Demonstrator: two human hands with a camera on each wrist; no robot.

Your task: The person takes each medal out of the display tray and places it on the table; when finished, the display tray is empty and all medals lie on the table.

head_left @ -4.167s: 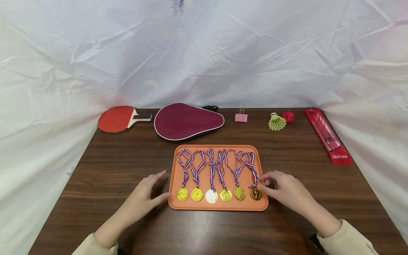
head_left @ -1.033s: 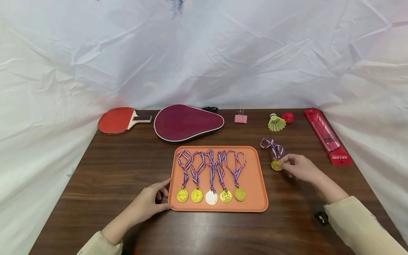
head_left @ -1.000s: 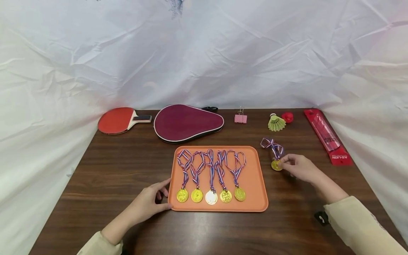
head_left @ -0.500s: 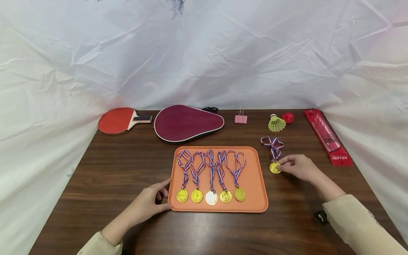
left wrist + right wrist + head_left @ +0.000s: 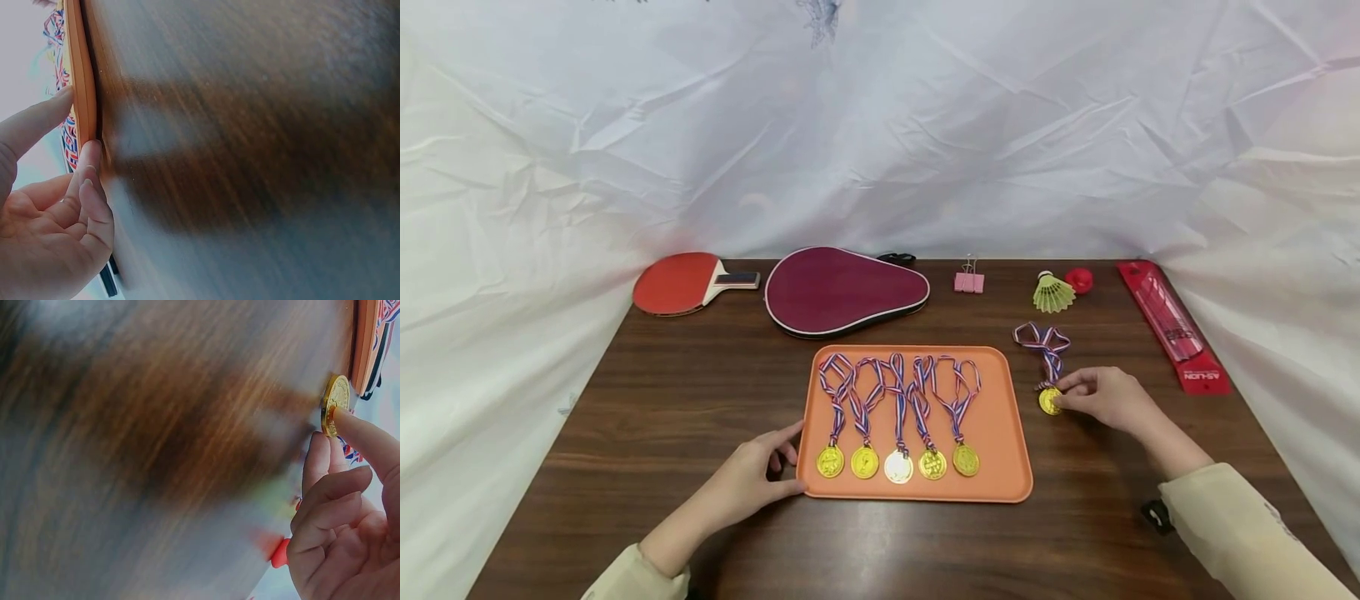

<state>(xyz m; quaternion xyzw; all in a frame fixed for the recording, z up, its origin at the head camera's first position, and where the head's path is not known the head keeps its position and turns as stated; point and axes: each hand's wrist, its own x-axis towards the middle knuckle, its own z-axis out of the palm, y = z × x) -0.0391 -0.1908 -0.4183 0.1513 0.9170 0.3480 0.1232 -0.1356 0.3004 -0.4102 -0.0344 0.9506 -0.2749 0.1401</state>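
In the head view my right hand (image 5: 1108, 398) pinches the edge of a gold medal (image 5: 1050, 401) on the table, right of the tray. Its striped ribbon (image 5: 1049, 358) lies looped beyond the disc. The right wrist view shows the thumb on the face of the medal (image 5: 337, 399), its disc tilted up. My left hand (image 5: 741, 482) touches the left edge of the orange tray (image 5: 1000, 483) with thumb and fingertips. In the left wrist view these rest against the tray's side (image 5: 82, 75). Several medals lie in a row in the tray, one silver (image 5: 898, 467).
Along the back lie a red table tennis bat (image 5: 676, 284), a maroon bat case (image 5: 846, 289), a pink binder clip (image 5: 968, 282), a yellow shuttlecock (image 5: 1053, 292), a small red round item (image 5: 1078, 280) and a red blister pack (image 5: 1172, 325). White cloth (image 5: 880, 125) hangs behind the table.
The right-hand medal has left the tray for the table at its right, in my right hand. Since half a second ago, its disc has shifted slightly nearer. My left hand has come against the tray.
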